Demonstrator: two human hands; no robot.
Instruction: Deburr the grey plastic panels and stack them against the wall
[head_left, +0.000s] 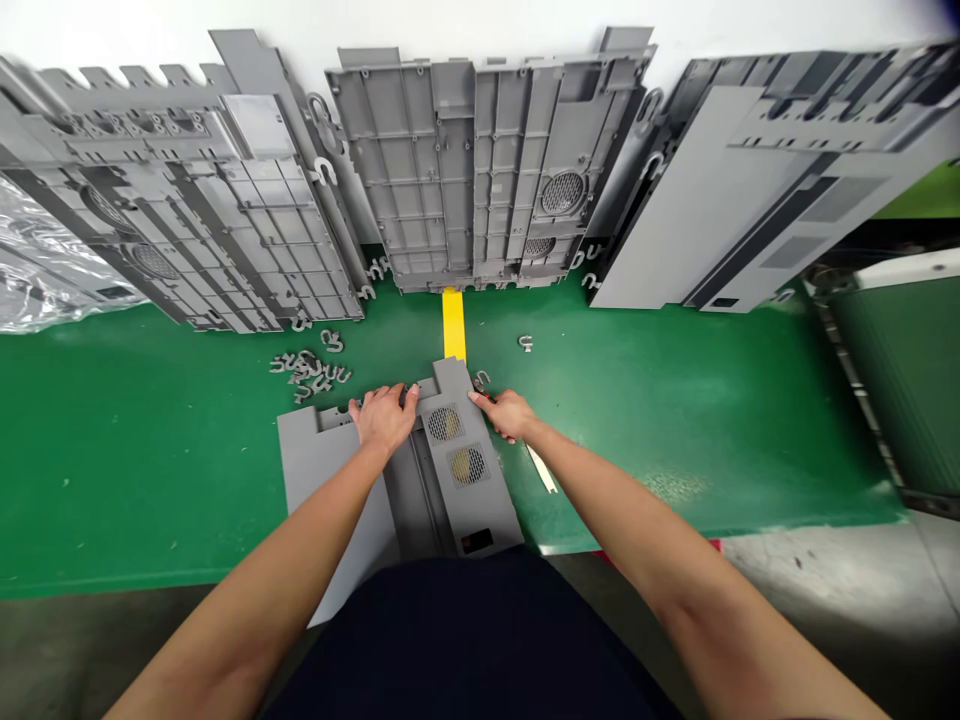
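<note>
Grey plastic panel (429,490) lies with its long axis pointing away from us; our left hand (384,418) presses on it, our right hand (507,414) holds its far right corner, closed or not we cannot tell.

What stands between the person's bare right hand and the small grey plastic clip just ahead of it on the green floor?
Nothing visible: the right hand lies close to the small grey plastic clip, with only a little green floor between them.

Matt grey plastic panel (330,475); glossy green floor (150,470), probably epoxy
</note>
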